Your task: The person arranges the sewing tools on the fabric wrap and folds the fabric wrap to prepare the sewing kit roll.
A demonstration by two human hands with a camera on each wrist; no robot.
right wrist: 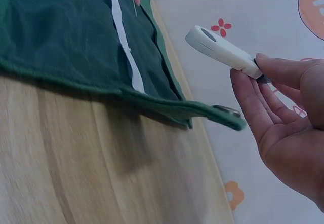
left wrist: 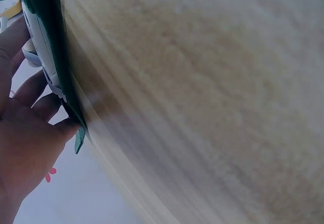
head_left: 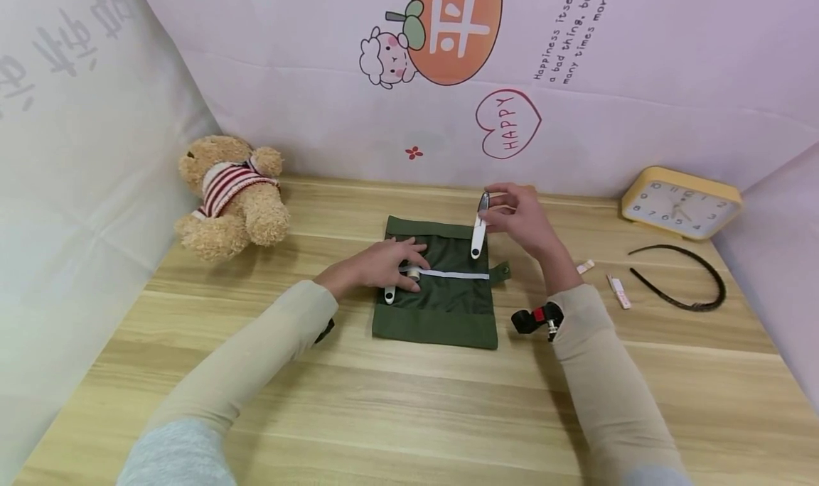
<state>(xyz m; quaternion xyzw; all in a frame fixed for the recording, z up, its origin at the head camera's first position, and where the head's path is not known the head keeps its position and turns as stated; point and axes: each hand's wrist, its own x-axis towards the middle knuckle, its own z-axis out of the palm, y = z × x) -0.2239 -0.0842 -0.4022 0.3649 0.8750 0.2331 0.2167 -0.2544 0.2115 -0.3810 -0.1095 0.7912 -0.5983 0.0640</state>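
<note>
A dark green fabric pouch lies unfolded on the table, with a white elastic strip across it and a snap tab at its right side. My left hand rests over its left part, fingers spread, around a small pale roll by the strip. Partly hidden beneath that hand is a white handle with a black dot. Above the pouch's upper right corner, my right hand pinches the dark end of a similar white-handled tool, its white end pointing away from the fingers.
A teddy bear in a striped top sits at the back left. To the right are a yellow clock, a black headband and small pink-and-white clips. A printed white cloth hangs behind the table.
</note>
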